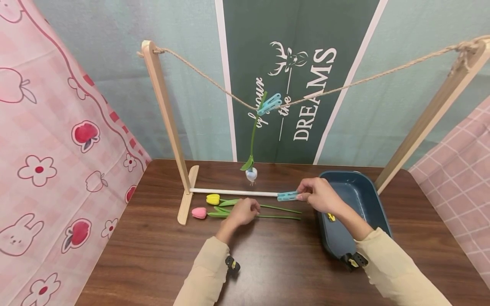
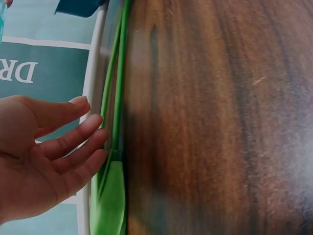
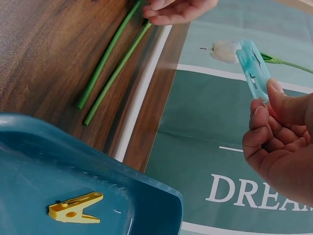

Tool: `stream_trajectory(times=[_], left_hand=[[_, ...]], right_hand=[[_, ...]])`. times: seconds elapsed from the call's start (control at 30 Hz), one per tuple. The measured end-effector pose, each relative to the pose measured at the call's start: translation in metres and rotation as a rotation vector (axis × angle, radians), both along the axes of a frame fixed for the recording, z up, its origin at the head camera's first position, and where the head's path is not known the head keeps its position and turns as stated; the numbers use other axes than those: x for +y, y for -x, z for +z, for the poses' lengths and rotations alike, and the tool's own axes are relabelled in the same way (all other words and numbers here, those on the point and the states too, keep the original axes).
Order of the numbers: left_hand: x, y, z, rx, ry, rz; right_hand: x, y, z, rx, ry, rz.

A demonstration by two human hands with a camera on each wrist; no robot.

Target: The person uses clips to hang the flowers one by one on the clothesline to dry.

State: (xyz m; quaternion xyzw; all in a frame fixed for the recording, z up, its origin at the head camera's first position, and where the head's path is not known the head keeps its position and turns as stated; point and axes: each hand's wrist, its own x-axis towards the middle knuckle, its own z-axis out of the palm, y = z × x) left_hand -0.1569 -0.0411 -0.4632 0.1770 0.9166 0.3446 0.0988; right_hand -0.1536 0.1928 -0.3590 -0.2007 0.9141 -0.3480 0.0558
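Between thumb and fingertips, my right hand (image 1: 320,196) pinches a light blue clothespin (image 3: 254,70), held near the white rod. My left hand (image 1: 245,211) is over the stems of two artificial tulips lying on the table, its fingers loosely bent with nothing between them in the left wrist view. One tulip has a yellow head (image 1: 213,199), the other a pink head (image 1: 199,213). A white tulip (image 1: 251,174) hangs head down from the rope (image 1: 214,81), its stem clipped by another blue clothespin (image 1: 269,104).
Two wooden posts (image 1: 165,114) carry the sagging rope, and a white rod (image 1: 233,192) runs low from the left one. At right stands a dark blue tray (image 1: 377,204) with a yellow clothespin (image 3: 76,208) inside. Behind the brown table (image 1: 268,263) hangs a printed curtain (image 1: 183,25).
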Motion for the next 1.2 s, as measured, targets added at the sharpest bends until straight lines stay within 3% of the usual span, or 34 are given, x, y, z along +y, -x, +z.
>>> stream_trajectory(times=[0.77, 1.2], left_hand=[[0.0049, -0.0003, -0.0048, -0.019, 0.068, 0.043], [0.0025, 0.0016, -0.0078, 0.032, 0.104, 0.043]], right_hand=[[0.0029, 0.0023, -0.0002, -0.018, -0.009, 0.028], [0.0024, 0.0035, 0.0005, -0.028, -0.010, 0.039]])
